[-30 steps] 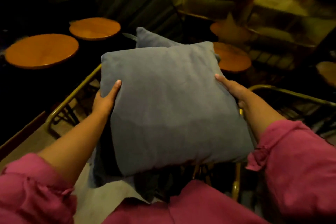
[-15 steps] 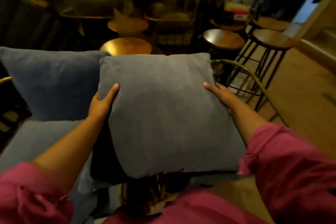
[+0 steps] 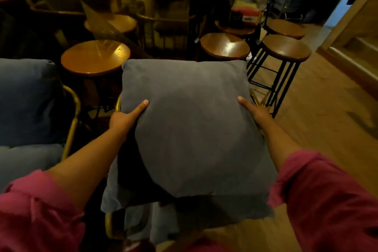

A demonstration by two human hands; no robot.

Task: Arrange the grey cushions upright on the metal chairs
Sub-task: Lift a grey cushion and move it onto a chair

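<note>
1. Left of the held cushion (image 3: 190, 129), another grey cushion (image 3: 26, 100) stands upright on a neighbouring chair, with a brass-coloured chair frame (image 3: 72, 120) between the two.
2. The left hand (image 3: 124, 117) presses the held cushion's left edge, thumb on its face.
3. The held cushion leans back over a flat seat cushion (image 3: 143, 217) on what looks like a second metal chair, mostly hidden beneath it.
4. The right hand (image 3: 255, 111) clamps the right edge. Letting go early, I judge, would let the soft cushion flop forward.
5. Behind and right of the held cushion, wooden stools (image 3: 286, 47) crowd close; a hard push could knock one.
</note>
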